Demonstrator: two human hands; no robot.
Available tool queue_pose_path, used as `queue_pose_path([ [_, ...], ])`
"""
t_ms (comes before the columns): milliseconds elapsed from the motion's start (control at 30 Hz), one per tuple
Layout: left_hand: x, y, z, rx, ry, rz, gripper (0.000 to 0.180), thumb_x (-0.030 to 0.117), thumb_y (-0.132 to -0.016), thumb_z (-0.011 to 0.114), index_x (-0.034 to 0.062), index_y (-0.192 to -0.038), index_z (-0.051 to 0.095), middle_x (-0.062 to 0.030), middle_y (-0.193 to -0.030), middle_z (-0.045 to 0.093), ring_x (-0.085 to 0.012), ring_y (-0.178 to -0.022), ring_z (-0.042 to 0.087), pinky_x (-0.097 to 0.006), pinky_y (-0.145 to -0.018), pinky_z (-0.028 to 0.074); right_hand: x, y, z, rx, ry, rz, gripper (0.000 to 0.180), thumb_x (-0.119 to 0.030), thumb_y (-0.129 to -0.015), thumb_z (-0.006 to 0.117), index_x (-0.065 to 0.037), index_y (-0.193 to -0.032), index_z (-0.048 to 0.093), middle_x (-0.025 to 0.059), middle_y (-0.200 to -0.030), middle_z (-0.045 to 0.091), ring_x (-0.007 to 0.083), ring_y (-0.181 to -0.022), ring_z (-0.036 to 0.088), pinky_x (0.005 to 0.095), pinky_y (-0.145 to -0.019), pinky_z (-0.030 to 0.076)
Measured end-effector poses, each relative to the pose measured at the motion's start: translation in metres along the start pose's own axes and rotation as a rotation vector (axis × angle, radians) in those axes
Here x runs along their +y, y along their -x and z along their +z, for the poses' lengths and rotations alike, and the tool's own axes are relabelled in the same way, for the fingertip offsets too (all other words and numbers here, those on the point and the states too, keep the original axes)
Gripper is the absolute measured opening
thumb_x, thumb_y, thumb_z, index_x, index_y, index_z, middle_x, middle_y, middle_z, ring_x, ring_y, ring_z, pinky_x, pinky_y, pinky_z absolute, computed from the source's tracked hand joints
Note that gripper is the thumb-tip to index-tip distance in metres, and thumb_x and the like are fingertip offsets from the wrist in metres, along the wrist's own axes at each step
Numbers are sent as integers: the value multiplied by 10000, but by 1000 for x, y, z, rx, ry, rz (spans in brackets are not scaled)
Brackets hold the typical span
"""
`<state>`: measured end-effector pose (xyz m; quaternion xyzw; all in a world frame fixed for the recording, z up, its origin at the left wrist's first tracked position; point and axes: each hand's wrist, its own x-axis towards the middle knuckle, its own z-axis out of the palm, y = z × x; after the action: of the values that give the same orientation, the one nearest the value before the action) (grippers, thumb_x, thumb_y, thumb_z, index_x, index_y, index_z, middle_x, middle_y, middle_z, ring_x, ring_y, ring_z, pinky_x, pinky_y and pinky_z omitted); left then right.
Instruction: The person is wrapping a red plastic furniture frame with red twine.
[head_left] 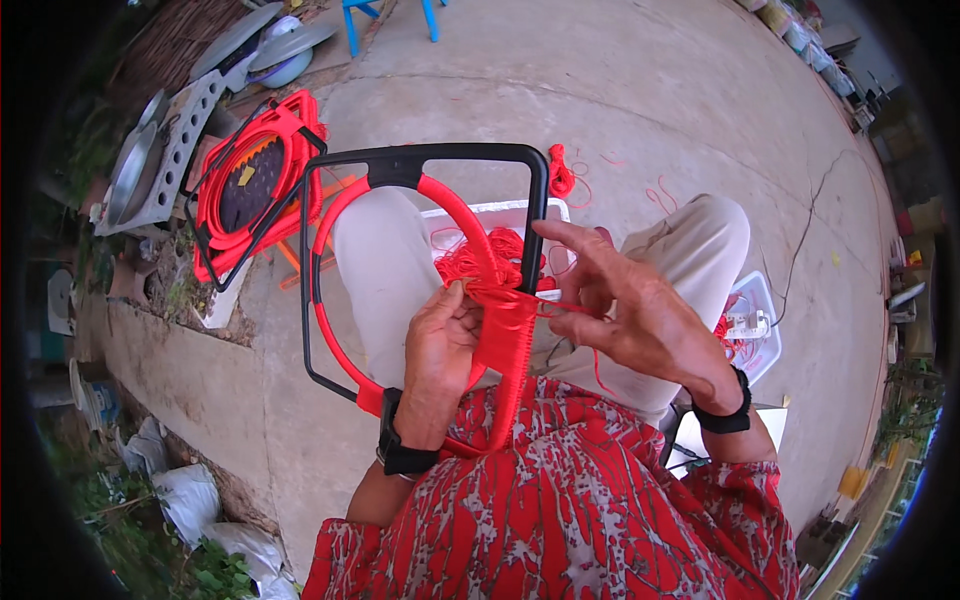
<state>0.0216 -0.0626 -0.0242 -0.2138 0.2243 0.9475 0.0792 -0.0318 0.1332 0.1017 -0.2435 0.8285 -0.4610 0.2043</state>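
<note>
At far left, a stack of red-wrapped frames (292, 180) leans together; they look light and springy. Nearer the middle, the left hand (440, 335) curls its fingers around the cord-wrapped side of the held frame (468, 215), thumb and fingertip pressed together on the wrapping. This frame stands tilted above the person's lap: a black rounded outer bar joined to a red ring. It is probably light yet stiff, not fragile, with the bare black bar likely slicker than the bound part, so the thick red binding (505, 345) offers the surest hold. The red cord (575, 308) leaving it looks soft, thin and prone to tangling, best kept under tension close to the binding. To its right, the right hand (640, 315) holds this cord between thumb and bent fingers, its index finger reaching out to the black bar.

Counted left to right: one stack, its exact number of frames unclear; one held frame; one white basket (505, 207) of loose red cord between the knees; one small red skein (560, 175) on the concrete; one pale blue tub (768, 352) beside the right leg, with one white power strip (750, 325).
</note>
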Motion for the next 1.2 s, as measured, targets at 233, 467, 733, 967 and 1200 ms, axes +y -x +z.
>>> queue_pose_path([
  [233, 1, -4, -16, 33, 100, -55, 227, 184, -959, 492, 15, -1093, 563, -126, -1000, 642, -222, -889, 614, -388, -848, 496, 7, 25, -30, -129, 152, 38, 464, -35, -791, 680, -42, -1231, 532, 90, -668, 579, 189, -610, 562, 333, -587, 451],
  [467, 3, -14, -13, 167, 119, -226, 182, 106, -955, 448, -14, -1054, 544, -165, -1001, 640, -264, -928, 638, -427, -830, 546, 59, 15, -4, -6, -329, -41, 124, -15, -853, 544, -1, -911, 653, 40, -745, 611, 141, -659, 570, 290, -582, 443],
  [733, 5, -23, -5, 78, 15, -307, 199, 121, -942, 497, -25, -1060, 564, -147, -953, 657, -237, -837, 666, -391, -760, 576, 92, -28, 59, 321, -50, -178, 187, -148, -869, 609, 37, -881, 635, 136, -706, 582, 196, -621, 571, 341, -541, 418],
  [967, 0, -23, -4, 107, -129, -151, 160, 88, -897, 560, -22, -1007, 598, -113, -907, 653, -203, -791, 659, -351, -705, 577, 95, -38, 83, 119, -494, 134, 269, -250, -928, 579, -1, -902, 678, -33, -658, 549, 36, -611, 441, 255, -494, 377],
  [1200, -2, -16, 4, 124, -132, -110, 263, 119, -918, 532, -15, -1145, 534, -127, -977, 638, -206, -851, 645, -346, -755, 565, 104, -35, 89, 97, -750, 352, 190, -205, -892, 631, -22, -860, 668, -49, -656, 536, 15, -601, 434, 215, -511, 362],
])
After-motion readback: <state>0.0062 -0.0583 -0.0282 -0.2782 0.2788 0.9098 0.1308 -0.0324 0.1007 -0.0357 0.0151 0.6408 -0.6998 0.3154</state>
